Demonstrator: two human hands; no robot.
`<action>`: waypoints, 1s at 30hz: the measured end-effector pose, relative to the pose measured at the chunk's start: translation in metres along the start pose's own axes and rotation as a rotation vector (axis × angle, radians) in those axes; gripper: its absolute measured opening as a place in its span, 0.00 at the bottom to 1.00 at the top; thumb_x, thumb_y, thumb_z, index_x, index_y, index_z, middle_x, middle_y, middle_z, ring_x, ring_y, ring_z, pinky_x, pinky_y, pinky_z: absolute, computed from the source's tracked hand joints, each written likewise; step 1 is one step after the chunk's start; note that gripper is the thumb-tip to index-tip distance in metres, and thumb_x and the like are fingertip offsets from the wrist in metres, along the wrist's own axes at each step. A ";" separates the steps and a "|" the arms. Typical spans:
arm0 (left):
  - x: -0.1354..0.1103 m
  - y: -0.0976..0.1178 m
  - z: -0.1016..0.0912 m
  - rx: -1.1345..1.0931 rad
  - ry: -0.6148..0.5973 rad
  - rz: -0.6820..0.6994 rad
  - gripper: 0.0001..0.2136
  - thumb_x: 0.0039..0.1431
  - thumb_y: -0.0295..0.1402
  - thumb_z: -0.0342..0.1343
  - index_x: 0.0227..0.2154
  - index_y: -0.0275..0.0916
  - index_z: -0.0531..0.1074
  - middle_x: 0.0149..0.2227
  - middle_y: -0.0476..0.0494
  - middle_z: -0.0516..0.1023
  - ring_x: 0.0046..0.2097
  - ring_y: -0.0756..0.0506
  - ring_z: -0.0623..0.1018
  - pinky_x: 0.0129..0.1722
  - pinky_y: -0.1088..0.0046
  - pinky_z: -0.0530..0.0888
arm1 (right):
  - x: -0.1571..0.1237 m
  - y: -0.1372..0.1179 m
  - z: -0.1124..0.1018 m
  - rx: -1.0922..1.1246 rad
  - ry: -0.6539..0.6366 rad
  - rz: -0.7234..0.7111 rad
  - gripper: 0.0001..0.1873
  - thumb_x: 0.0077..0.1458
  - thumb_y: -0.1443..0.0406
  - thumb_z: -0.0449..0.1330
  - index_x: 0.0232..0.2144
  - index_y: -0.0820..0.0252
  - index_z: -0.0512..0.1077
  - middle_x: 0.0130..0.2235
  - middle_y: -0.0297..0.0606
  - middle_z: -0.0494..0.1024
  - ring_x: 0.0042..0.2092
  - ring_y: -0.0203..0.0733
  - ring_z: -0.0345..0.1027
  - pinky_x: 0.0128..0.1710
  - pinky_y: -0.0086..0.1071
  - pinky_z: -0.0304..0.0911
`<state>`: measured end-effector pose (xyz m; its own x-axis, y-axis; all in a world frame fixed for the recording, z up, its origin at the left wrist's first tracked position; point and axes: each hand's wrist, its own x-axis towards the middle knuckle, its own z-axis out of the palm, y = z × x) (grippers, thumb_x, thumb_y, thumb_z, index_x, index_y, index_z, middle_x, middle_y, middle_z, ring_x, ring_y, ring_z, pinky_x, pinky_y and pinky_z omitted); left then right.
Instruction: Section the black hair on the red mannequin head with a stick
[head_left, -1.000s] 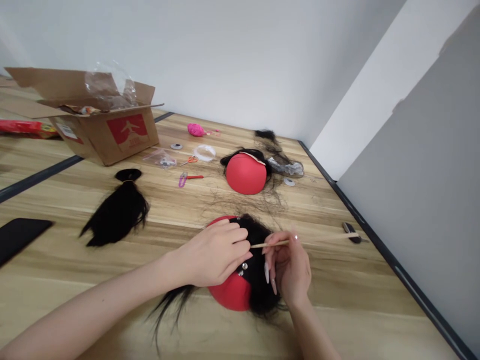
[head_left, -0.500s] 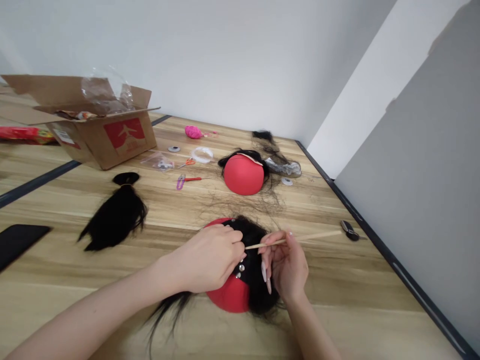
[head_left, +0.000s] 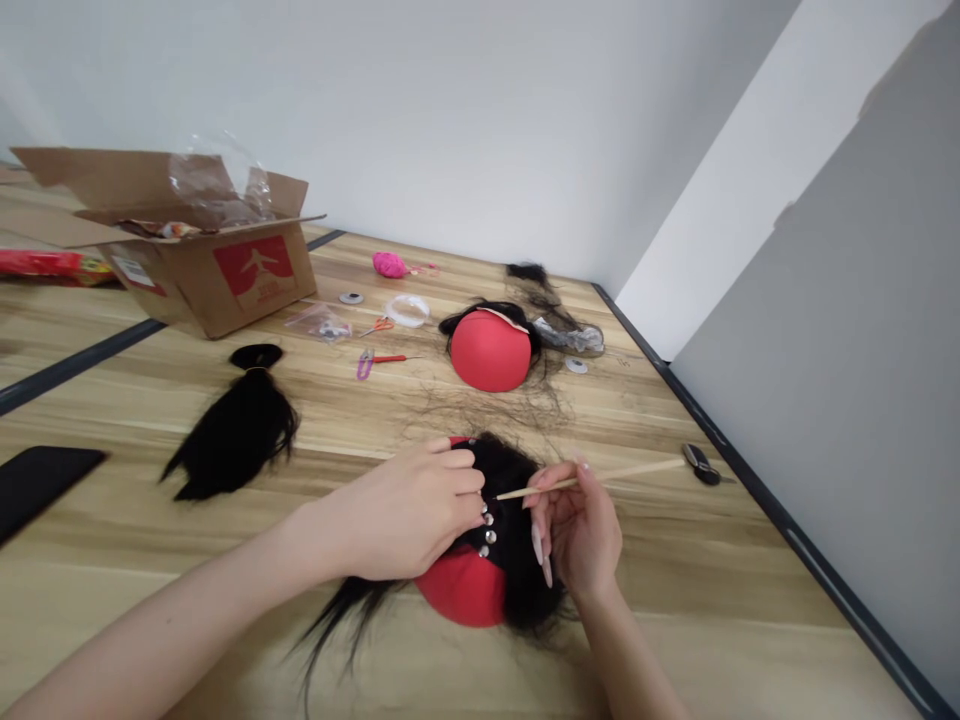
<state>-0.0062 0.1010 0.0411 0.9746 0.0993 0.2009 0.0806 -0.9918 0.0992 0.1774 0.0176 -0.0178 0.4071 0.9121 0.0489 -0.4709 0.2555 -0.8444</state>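
Close in front of me a red dome-shaped form [head_left: 461, 592] lies on the table, partly covered by a black hairpiece [head_left: 525, 575]. Shiny round rhinestones [head_left: 490, 537] run in a line along the hair. My left hand [head_left: 424, 510] is closed over the hairpiece, its fingertips curled at the rhinestones; black strands hang out below the wrist. Pinched like a pencil in my right hand [head_left: 577, 530] is a thin wooden stick [head_left: 630, 472], its tip pointing left at the hair just beside my left fingers.
Farther back stands another red dome [head_left: 491, 350] with black hair. A black ponytail [head_left: 232, 435], an open cardboard box [head_left: 262, 275], pink yarn [head_left: 388, 265], orange scissors [head_left: 379, 325], a red-handled hook [head_left: 390, 358] and a car key [head_left: 701, 463] lie around. A wall closes the back.
My left fingers have drawn back slightly, so more rhinestones show. The stick's tip has come a little away from those fingers. The whole view has shifted slightly.
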 end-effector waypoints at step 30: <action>0.009 -0.016 0.000 -0.905 0.050 0.141 0.28 0.72 0.47 0.36 0.16 0.41 0.57 0.18 0.44 0.67 0.27 0.46 0.68 0.36 0.65 0.69 | 0.001 -0.004 -0.001 -0.288 0.042 0.036 0.27 0.55 0.43 0.60 0.23 0.62 0.72 0.16 0.31 0.72 0.10 0.29 0.60 0.06 0.18 0.54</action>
<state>0.0017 0.1179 0.0411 0.9511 0.0064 0.3088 -0.2534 -0.5554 0.7920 0.1803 0.0174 -0.0144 0.4287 0.9034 -0.0006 -0.2465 0.1163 -0.9621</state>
